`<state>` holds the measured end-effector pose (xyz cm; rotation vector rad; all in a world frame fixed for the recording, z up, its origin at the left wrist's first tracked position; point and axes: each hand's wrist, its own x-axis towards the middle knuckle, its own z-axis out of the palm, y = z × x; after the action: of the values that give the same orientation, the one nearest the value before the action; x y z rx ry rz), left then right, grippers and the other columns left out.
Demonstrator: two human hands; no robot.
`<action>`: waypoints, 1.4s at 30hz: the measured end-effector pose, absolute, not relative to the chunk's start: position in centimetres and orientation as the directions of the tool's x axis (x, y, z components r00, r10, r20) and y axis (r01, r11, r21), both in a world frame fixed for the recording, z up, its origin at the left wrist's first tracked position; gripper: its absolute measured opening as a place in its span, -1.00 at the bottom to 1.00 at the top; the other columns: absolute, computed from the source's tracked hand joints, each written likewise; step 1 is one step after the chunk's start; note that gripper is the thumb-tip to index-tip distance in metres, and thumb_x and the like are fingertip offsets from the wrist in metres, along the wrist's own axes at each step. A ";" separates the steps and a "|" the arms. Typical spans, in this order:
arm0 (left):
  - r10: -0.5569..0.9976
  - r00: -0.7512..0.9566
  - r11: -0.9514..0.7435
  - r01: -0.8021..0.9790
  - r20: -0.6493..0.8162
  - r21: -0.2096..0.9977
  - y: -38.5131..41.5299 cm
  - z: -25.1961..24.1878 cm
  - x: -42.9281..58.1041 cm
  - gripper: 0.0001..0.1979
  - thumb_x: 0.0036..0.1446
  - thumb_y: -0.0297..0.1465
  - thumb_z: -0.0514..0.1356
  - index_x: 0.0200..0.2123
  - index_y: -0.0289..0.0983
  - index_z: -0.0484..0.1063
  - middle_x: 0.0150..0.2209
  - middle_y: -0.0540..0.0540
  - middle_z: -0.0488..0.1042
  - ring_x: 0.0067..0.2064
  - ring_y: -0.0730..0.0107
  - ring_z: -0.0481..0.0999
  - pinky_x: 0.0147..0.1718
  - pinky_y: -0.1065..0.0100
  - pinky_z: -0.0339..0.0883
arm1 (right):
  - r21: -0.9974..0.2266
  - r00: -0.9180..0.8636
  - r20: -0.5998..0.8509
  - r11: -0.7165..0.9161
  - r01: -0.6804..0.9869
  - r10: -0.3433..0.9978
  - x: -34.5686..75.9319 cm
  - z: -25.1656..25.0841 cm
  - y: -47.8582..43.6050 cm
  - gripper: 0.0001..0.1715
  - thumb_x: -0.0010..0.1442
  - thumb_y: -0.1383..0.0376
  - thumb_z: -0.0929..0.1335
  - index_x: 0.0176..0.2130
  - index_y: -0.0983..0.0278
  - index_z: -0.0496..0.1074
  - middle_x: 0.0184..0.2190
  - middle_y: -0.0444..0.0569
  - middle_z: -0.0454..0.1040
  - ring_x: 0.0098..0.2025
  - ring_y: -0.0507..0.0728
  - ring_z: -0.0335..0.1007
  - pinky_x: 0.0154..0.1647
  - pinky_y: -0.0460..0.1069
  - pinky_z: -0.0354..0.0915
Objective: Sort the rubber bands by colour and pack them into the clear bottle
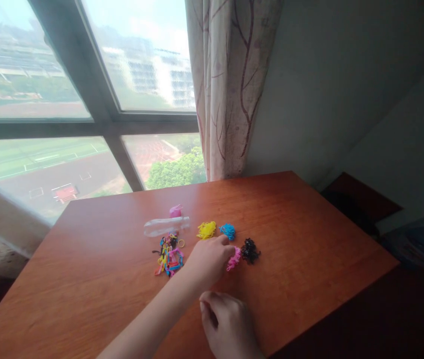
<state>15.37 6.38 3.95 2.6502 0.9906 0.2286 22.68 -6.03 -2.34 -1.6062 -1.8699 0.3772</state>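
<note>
On the desk [302, 289], mixed rubber bands [170, 259] are heaped left of the left hand [212, 255]. Pink bands [234, 259] are reached by its fingertips. Nearer, apart, the right hand [230, 321] is held curled; whether either grips anything cannot be told. Beyond it, black bands [249, 251] are heaped.

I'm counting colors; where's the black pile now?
In the head view, the black pile is right of center on the table, just right of the pink pile.
</note>
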 end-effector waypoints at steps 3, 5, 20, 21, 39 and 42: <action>0.664 0.746 -0.719 0.622 0.044 0.310 6.3 4.2 14.9 -0.82 0.11 -0.55 0.14 -0.35 -0.19 0.51 -0.27 -0.10 0.48 -0.31 0.32 0.52 -0.43 0.41 0.30 | -0.586 -0.057 0.264 0.207 0.783 0.963 22.6 -2.2 -6.1 -0.74 0.22 0.42 0.20 -0.36 0.18 0.41 -0.48 -0.16 0.52 -0.44 0.07 0.48 -0.41 -0.09 0.12; 0.676 0.735 -0.710 0.636 0.042 0.302 6.0 4.5 14.1 -0.81 0.12 -0.53 0.14 -0.30 -0.17 0.51 -0.25 -0.09 0.48 -0.30 0.33 0.53 -0.42 0.42 0.31 | -0.580 -0.058 0.275 0.213 0.786 0.960 22.6 -2.2 -6.1 -0.75 0.22 0.43 0.20 -0.36 0.18 0.40 -0.48 -0.16 0.52 -0.44 0.06 0.47 -0.40 -0.10 0.12; 0.936 0.269 -0.351 0.766 0.228 0.538 1.5 0.8 0.3 -0.79 0.26 -0.30 0.06 -0.28 -0.19 0.49 -0.43 0.03 0.49 -0.51 0.47 0.41 -0.47 0.47 0.30 | -0.458 -0.072 0.106 0.113 0.881 0.992 18.0 0.1 -3.2 -0.77 0.17 0.42 0.35 -0.17 0.15 0.41 -0.37 -0.10 0.57 -0.37 0.19 0.52 -0.43 -0.03 0.13; 0.938 0.258 -0.345 0.761 0.232 0.550 1.2 0.5 0.2 -0.80 0.25 -0.31 0.07 -0.28 -0.19 0.49 -0.41 0.03 0.50 -0.49 0.46 0.44 -0.44 0.46 0.32 | -0.440 -0.072 0.099 0.108 0.891 0.993 17.5 0.3 -2.8 -0.76 0.16 0.42 0.36 -0.16 0.16 0.41 -0.37 -0.08 0.58 -0.37 0.19 0.52 -0.45 -0.03 0.13; 0.926 0.348 -0.354 0.667 0.146 0.656 0.0 0.2 0.7 -0.70 0.23 -0.49 0.02 -0.03 -0.16 0.41 -0.30 0.01 0.47 -0.42 0.47 0.46 -0.37 0.49 0.33 | -0.511 -0.153 0.201 0.237 0.826 0.968 18.1 0.1 -3.2 -0.84 0.22 0.43 0.29 -0.33 0.18 0.39 -0.49 -0.18 0.51 -0.46 0.09 0.46 -0.46 -0.04 -0.02; 0.889 0.438 -0.390 0.577 0.131 0.717 -0.3 0.9 1.2 -0.62 0.19 -0.57 -0.01 -0.03 -0.14 0.42 -0.17 -0.04 0.48 -0.26 0.46 0.52 -0.26 0.50 0.35 | -0.553 -0.202 0.251 0.312 0.773 0.947 18.7 0.3 -3.5 -0.83 0.22 0.42 0.27 -0.32 0.18 0.38 -0.50 -0.20 0.48 -0.47 0.07 0.43 -0.44 -0.04 -0.02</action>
<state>1.15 -0.25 0.89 2.1023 1.2269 0.6867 18.73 -3.47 0.33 -1.5163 -2.0358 0.4151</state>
